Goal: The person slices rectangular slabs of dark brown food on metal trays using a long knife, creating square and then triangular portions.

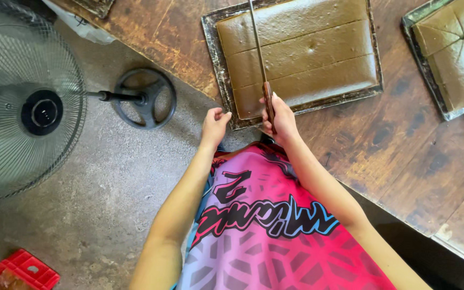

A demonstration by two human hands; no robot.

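A: What's the right hand (279, 115) doing rn?

B: It's gripping a long knife (259, 48) w/ a brown handle. Fingers are curling tight around the handle, pressed together. The blade is running away from the person, lying across the brown slab (318, 48) near its left third.

A: And the slab, where's it sitting?

B: It's filling a dark rectangular tray (213, 48) on the worn wooden table (393, 156), right in front of the person. The slab is already showing two long cut lines running across it, so it's lying in three strips.

A: Left hand (214, 124)?

B: It's resting at the tray's near left corner, fingers loosely bent & close together, tips touching or just beside the rim; can't tell which. It isn't holding anything.

A: Other stuff nearby?

B: A 2nd tray (422, 64) is sitting at the right edge of the table, w/ a similar brown slab scored in crossing lines. A standing fan (28, 102) is lying over to the left, its round base (145, 98) on the concrete floor (98, 204) near the table edge. A red crate (22, 268) is peeking in at bottom left. The person is wearing a pink & purple patterned shirt (275, 236).
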